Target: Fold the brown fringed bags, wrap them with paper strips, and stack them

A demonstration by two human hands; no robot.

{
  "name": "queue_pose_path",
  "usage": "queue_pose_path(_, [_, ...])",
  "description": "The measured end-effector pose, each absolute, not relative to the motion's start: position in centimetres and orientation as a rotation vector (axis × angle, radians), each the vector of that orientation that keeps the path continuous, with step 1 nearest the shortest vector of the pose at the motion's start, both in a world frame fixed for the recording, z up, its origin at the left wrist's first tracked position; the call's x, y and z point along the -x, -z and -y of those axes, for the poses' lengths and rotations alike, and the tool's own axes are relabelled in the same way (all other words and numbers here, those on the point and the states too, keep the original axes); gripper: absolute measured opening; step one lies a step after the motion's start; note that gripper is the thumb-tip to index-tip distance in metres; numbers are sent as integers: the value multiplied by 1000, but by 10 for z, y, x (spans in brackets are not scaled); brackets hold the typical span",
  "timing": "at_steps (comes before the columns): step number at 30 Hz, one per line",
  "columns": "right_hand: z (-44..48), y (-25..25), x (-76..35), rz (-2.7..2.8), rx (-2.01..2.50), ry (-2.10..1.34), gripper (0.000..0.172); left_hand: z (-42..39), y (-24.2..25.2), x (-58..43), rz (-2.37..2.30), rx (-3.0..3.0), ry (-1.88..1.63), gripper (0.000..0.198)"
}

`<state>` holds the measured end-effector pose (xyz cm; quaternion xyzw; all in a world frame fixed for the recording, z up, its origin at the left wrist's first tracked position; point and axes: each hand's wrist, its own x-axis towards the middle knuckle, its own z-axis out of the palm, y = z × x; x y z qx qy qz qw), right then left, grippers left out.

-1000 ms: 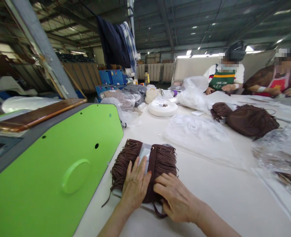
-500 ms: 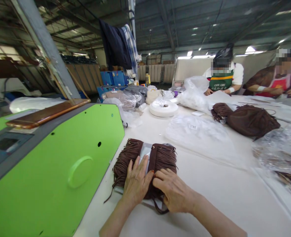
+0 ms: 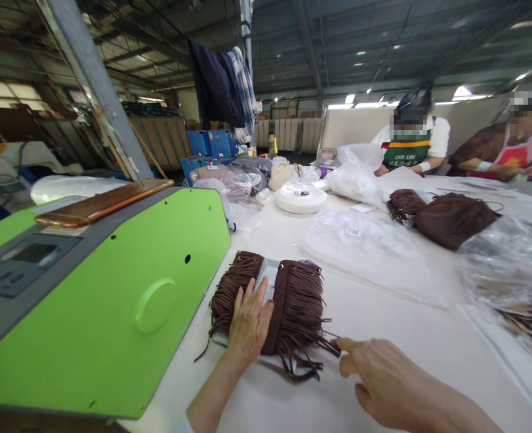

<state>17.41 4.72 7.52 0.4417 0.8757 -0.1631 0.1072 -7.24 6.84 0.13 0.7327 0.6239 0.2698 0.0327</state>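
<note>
A dark brown fringed piece (image 3: pixel 295 300), apparently leather or suede, lies on the white table around a pale, clear-looking strip (image 3: pixel 269 272). Its tassels spread to both sides and hang loose at the near edge. My left hand (image 3: pixel 248 325) rests flat on its left half, fingers stretched out over the fringe and the strip. To the right of the piece, my right hand (image 3: pixel 374 370) has its fingers curled, with the fingertips at the ends of some fringe strands (image 3: pixel 329 344) drawn out straight toward them. The thumb's contact is partly hidden.
A green machine (image 3: pixel 180 300) stands at left with a phone (image 3: pixel 108 203) on top. Beyond lie a white tape roll (image 3: pixel 301 198), clear plastic bags (image 3: pixel 365 249), and a brown bag (image 3: pixel 455 219). Two people (image 3: pixel 410 144) work across the table.
My right hand has moved right, from the middle of the fringed piece to beyond its right edge, and some strands now point that way. My left hand stays on the piece.
</note>
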Motion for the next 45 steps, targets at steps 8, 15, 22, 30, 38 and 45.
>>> queue_pose_path(8, [-64,-57,-206,-2637,-1473,1273,20,-70,2,71,-1928,-2266,-860,45])
queue_pose_path(15, [-59,-28,-185,-2954,-1476,649,24,-70,-2,70,-1946,-2282,-820,47])
queue_pose_path(22, [-48,-14,-212,-3050,-1881,216,22,-69,-4,68,-1942,-2259,-803,47])
queue_pose_path(30, [-39,-21,-102,-3534,-1203,142,31,-64,-12,68,-1974,-2306,-733,47])
queue_pose_path(38, [-54,10,-199,-3047,-1827,112,22,-68,-5,69,-1946,-2279,-783,47])
queue_pose_path(45, [-28,0,-148,-2741,-2334,755,31,-75,7,75,-1938,-2586,-778,44])
